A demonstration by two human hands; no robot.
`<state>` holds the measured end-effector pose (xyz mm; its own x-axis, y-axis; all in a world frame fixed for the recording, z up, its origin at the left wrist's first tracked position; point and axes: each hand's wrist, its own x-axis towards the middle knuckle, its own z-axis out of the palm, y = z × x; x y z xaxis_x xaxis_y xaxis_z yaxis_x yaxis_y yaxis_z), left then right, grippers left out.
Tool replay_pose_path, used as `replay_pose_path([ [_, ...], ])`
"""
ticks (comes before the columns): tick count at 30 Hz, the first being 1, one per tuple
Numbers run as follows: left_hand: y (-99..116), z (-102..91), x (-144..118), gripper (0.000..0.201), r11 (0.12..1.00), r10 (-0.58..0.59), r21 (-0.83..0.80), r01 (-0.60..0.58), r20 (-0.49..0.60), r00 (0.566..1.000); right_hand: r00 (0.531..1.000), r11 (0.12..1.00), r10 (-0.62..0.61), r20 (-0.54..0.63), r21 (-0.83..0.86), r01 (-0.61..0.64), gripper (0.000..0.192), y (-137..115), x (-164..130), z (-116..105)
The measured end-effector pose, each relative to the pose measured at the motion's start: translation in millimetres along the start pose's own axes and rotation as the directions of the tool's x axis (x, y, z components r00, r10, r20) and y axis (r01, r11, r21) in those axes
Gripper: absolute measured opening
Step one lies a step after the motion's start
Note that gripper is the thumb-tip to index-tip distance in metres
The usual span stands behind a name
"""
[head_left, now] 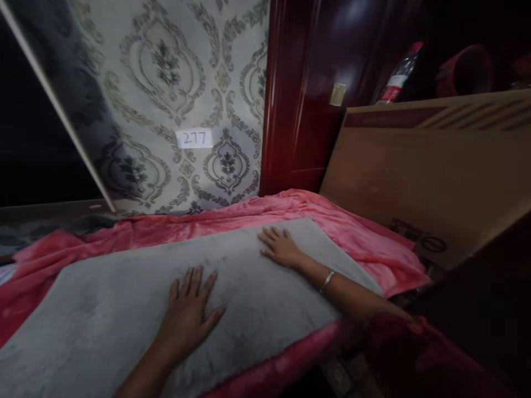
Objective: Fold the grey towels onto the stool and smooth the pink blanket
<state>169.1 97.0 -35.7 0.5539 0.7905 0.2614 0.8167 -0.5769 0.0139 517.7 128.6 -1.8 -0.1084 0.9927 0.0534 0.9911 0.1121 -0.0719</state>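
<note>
A grey, soft-looking cloth [124, 293] lies spread out over a pink plush blanket [357, 226]. My left hand [188, 312] rests palm down on the grey cloth near its middle, fingers spread. Farther off and to the right, my right hand [282, 247] also lies flat on the cloth, close to its far edge. A silver bracelet [327, 281] circles my right wrist. Neither hand grasps anything. Faint creases show in the cloth around my left fingertips.
At the right stands a large cardboard box [415, 171]. Behind its top edge are a bottle with a red cap [400, 77] and a roll of tape [446, 72]. Patterned wallpaper [166, 72] carries a "277" label [194, 138]. A dark screen [37, 127] fills the left, and a dark red door [307, 99] stands behind.
</note>
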Motion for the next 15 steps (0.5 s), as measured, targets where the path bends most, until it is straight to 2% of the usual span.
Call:
replay_pose_path([
  [1, 0, -0.2, 1, 0.075, 1.0, 0.0, 0.005, 0.0, -0.004, 1.0, 1.0, 1.0, -0.012, 0.007, 0.008, 0.012, 0.065, 5, -13, 3],
  [2, 0, -0.7, 2, 0.075, 1.0, -0.003, 0.012, 0.004, -0.005, 1.0, 0.999, 0.999, 0.04, 0.016, 0.01, -0.04, 0.065, 15, -27, 5],
  [3, 1, -1.6, 3, 0.075, 1.0, -0.007, 0.02, 0.007, -0.001, 1.0, 0.989, 0.99, 0.144, 0.027, 0.003, -0.144, 0.065, 27, -41, 6],
  [6, 2, -5.7, 4, 0.075, 0.999, -0.023, 0.043, 0.021, 0.034, 0.999, 0.89, 0.89, 0.455, 0.036, -0.04, -0.454, 0.062, 75, -83, 1],
  [9, 4, -9.0, 6, 0.074, 0.999, -0.021, 0.037, 0.02, 0.032, 0.999, 0.81, 0.81, 0.586, 0.031, -0.065, -0.583, 0.059, 110, -114, -9],
  [11, 5, -10.4, 6, 0.073, 1.0, -0.017, 0.018, 0.017, 0.017, 1.0, 0.772, 0.769, 0.636, -0.003, -0.086, -0.634, 0.058, 111, -122, -15],
  [12, 6, -11.4, 6, 0.073, 1.0, -0.018, 0.009, 0.018, 0.014, 1.0, 0.771, 0.766, 0.636, -0.037, -0.093, -0.636, 0.058, 104, -122, -17],
  [13, 8, -12.8, 6, 0.073, 1.0, -0.02, 0.002, 0.02, 0.015, 1.0, 0.789, 0.783, 0.611, -0.071, -0.093, -0.615, 0.058, 92, -120, -18],
  [15, 12, -17.0, 4, 0.073, 1.0, -0.024, -0.014, 0.025, 0.03, 0.999, 0.874, 0.874, 0.474, -0.108, -0.067, -0.482, 0.059, 55, -107, -19],
])
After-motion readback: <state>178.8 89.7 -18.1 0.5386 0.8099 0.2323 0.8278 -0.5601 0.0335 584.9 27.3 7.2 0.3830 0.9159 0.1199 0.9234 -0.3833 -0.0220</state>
